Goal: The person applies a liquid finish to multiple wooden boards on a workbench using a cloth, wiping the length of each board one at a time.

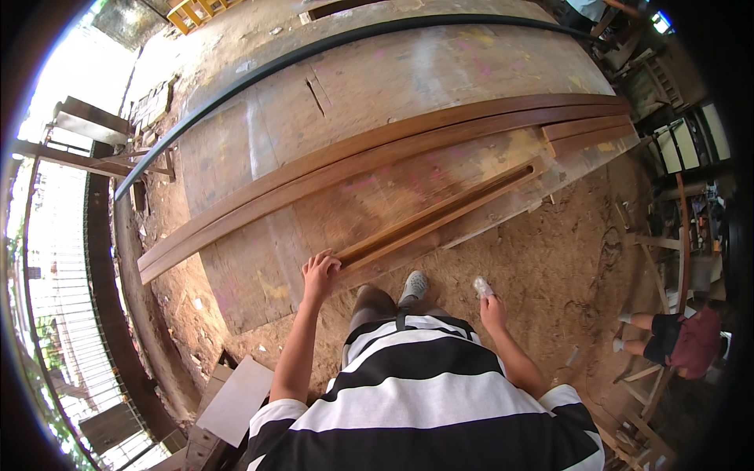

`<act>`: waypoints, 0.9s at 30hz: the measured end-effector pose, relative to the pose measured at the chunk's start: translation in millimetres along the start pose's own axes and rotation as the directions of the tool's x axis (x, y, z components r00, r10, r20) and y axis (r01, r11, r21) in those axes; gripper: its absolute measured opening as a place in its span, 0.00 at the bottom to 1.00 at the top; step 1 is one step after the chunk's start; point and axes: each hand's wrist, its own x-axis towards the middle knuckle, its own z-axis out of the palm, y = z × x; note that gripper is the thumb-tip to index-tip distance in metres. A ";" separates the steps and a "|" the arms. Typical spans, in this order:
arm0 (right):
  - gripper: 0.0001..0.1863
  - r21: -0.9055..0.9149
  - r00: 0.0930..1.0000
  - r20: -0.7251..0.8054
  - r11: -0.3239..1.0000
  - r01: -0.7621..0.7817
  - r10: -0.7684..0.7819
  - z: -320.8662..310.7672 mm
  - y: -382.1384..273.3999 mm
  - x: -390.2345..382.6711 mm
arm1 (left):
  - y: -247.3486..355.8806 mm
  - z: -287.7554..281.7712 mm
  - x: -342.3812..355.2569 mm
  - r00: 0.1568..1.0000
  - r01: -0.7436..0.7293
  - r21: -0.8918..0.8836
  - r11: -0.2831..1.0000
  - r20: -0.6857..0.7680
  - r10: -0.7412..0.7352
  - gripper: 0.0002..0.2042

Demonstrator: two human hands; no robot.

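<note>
My left hand (320,273) has its fingers curled over the near-left end of a long brown wooden piece (440,216) with a groove along it, lying on a paint-stained plywood surface (283,133). My right hand (492,312) hangs over the dirt floor at my right, gripping a small whitish object (481,286) whose kind I cannot make out. Beyond the grooved piece, long brown boards (377,149) lie side by side across the plywood, with shorter boards (587,133) at the right.
A long dark strip (393,24) crosses the plywood's far side. A person in a maroon top (691,345) is at the lower right among timber. Pale sheets (236,396) sit at the lower left beside me. A metal grille (55,314) runs along the left.
</note>
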 end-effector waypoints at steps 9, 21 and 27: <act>0.15 0.122 0.982 0.021 0.975 0.185 -0.189 -7.1 -123.3 30.3 | 16.4 -10.3 -32.1 0.987 -0.053 0.035 0.998 -0.147 0.057 0.15; 0.21 0.057 0.985 -0.088 0.988 -0.144 0.148 36.8 -85.6 -78.9 | 7.0 7.9 -26.6 0.986 -0.155 -0.061 0.986 -0.078 0.150 0.15; 0.20 0.009 0.918 -0.165 0.931 -0.364 0.360 41.9 -14.4 -149.3 | 11.7 6.2 -17.0 0.976 -0.214 -0.042 0.976 0.024 0.215 0.21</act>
